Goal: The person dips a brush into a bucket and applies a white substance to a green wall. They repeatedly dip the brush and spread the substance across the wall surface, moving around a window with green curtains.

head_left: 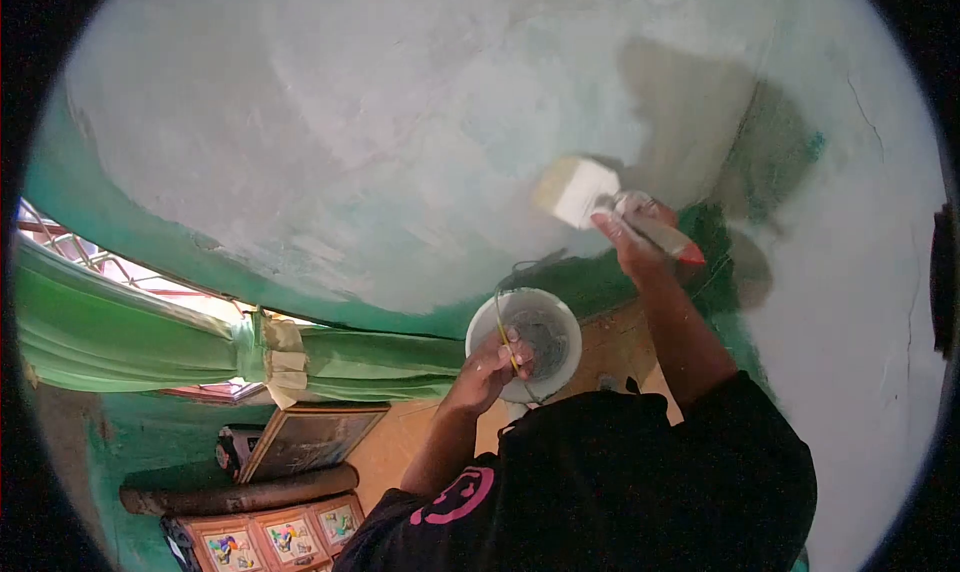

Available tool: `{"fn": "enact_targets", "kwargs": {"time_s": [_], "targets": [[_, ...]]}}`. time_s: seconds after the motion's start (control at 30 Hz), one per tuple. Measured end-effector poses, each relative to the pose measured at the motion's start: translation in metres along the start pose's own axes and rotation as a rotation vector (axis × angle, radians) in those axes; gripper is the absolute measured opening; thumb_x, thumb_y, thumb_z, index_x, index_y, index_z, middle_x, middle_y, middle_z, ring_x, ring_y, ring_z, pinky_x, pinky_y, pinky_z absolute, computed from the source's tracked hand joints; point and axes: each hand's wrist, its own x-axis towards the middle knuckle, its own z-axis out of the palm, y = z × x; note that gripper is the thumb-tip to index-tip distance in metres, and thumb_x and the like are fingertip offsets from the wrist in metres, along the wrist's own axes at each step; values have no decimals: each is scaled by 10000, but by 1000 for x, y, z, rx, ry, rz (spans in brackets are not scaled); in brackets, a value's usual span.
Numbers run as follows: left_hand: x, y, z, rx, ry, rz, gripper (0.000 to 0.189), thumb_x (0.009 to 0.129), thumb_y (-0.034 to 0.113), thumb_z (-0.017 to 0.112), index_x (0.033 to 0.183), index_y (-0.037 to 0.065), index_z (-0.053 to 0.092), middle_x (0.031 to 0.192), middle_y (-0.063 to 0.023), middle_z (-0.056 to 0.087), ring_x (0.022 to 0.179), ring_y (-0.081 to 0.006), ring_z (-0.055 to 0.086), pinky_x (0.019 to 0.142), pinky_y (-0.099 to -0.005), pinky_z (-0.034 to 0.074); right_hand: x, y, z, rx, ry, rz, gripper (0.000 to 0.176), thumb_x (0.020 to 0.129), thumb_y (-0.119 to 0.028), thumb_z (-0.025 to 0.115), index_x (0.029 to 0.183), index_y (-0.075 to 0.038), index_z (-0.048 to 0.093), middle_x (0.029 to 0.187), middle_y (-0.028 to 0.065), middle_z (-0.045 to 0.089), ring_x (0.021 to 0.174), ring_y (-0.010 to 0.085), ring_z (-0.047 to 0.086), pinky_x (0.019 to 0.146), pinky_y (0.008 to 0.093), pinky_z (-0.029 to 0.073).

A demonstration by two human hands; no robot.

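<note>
My right hand (640, 234) is closed round the handle of a wide paintbrush (587, 193), whose pale bristles are against the wall (400, 122). White-grey paint covers much of this wall over green. My left hand (497, 360) grips the yellow-sleeved wire handle of a white bucket (572, 344). Grey-white paint (548, 347) shows inside the bucket. White smears mark the fingers of both hands.
Green curtains (380, 362) hang at a window with a metal grille (85, 257) on the left. Below are a framed picture (310, 442), a brown roll (240, 493) and a wooden piece with colourful panels (290, 542). Another wall (840, 302) stands at right.
</note>
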Motion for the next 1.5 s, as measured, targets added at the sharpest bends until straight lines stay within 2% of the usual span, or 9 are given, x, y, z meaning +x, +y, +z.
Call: {"fn": "enact_targets", "kwargs": {"time_s": [0.23,0.4,0.53,0.7,0.83,0.9,1.33,1.43,1.5], "targets": [[-35,14,-33,-14,-37,50,299,788,298,533,964,111,379,774,-10,411,716,-164,411,659,-298,341,-25,11,44,111,221,-104,131,739,-75,636,705,-33,517,699,9,520,646,109,495,604,251,420],[-58,21,-66,-8,-40,37,279,803,298,517,965,115,382,777,-15,412,720,-170,415,654,-294,338,-85,66,68,365,237,566,134,771,-85,610,764,-60,478,750,13,481,667,109,492,604,270,442],[-72,26,-85,-35,-34,11,250,821,277,500,974,117,385,786,-17,413,734,-171,420,659,-285,340,-86,31,82,282,243,567,156,769,-102,618,757,-59,468,752,9,476,667,109,494,591,283,463],[-86,35,-100,-95,-84,15,245,827,271,501,978,112,391,795,-24,414,745,-169,426,677,-294,351,-51,-27,92,297,354,16,175,769,-134,601,816,25,546,791,93,577,657,143,559,574,280,483],[-94,49,-106,-61,-49,0,254,826,273,507,980,108,389,805,-34,422,747,-165,432,686,-291,358,-38,-76,111,534,409,-60,127,754,-98,591,751,22,552,758,90,571,624,143,538,542,290,451],[-94,46,-120,-87,-83,-32,266,822,278,511,983,109,385,808,-33,421,749,-165,434,688,-288,359,-43,-68,121,140,253,-215,83,750,-60,574,771,-9,512,762,58,534,725,165,541,646,303,471],[-108,52,-159,-126,-260,-123,280,811,250,522,1010,117,378,807,-38,404,738,-170,438,693,-286,369,-150,18,167,459,290,366,74,765,-80,554,772,-58,484,758,28,498,689,146,521,609,283,453],[-111,55,-164,-151,-275,-131,264,817,227,516,1013,114,381,806,-43,409,741,-172,442,693,-285,371,-147,41,162,18,295,188,85,751,-77,550,797,-59,480,774,38,497,698,152,514,612,298,452],[-112,51,-170,-179,-279,-129,261,818,220,515,1014,110,381,804,-44,411,741,-173,442,690,-285,371,-135,32,157,220,325,138,102,740,-79,554,808,-59,480,791,44,499,717,158,515,621,313,452]]}}
